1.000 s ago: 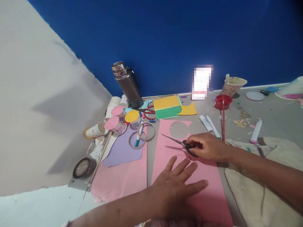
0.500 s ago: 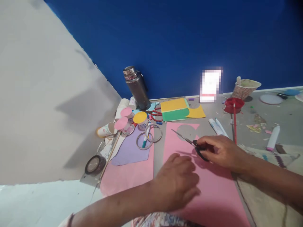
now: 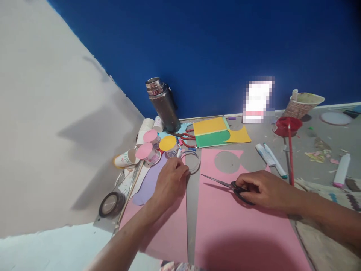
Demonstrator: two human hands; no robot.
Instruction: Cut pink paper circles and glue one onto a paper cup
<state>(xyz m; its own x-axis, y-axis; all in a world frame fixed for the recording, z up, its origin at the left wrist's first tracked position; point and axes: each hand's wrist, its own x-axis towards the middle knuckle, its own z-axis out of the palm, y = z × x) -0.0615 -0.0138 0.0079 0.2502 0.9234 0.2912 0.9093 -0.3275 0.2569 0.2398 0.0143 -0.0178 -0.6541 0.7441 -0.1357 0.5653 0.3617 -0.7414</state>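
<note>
My right hand (image 3: pixel 261 190) is closed on the black handles of a pair of scissors (image 3: pixel 218 181), whose blades point left over a pink paper sheet (image 3: pixel 234 214). Two round openings are cut at that sheet's far edge. My left hand (image 3: pixel 173 177) reaches over a purple paper (image 3: pixel 148 180), fingers curled and pressed together. Just beyond its fingertips shows the white end of a marker (image 3: pixel 179 152). A thin grey ring (image 3: pixel 199 162) lies beside the thumb. The second ring is hidden by the hand, and what the fingers pinch cannot be made out.
Paper cups with pink (image 3: pixel 145 150) and yellow (image 3: pixel 168 143) discs stand at back left, near a steel flask (image 3: pixel 165 109). Behind lie yellow and green papers (image 3: pixel 213 137) and red-handled pliers (image 3: pixel 187 137). On the right are markers (image 3: pixel 275 162), a red container (image 3: pixel 284 127) and a patterned cup (image 3: pixel 300 107).
My left hand has moved left and away from me, off the right pink sheet and onto the rings and marker. My right hand, still holding the scissors, has shifted slightly.
</note>
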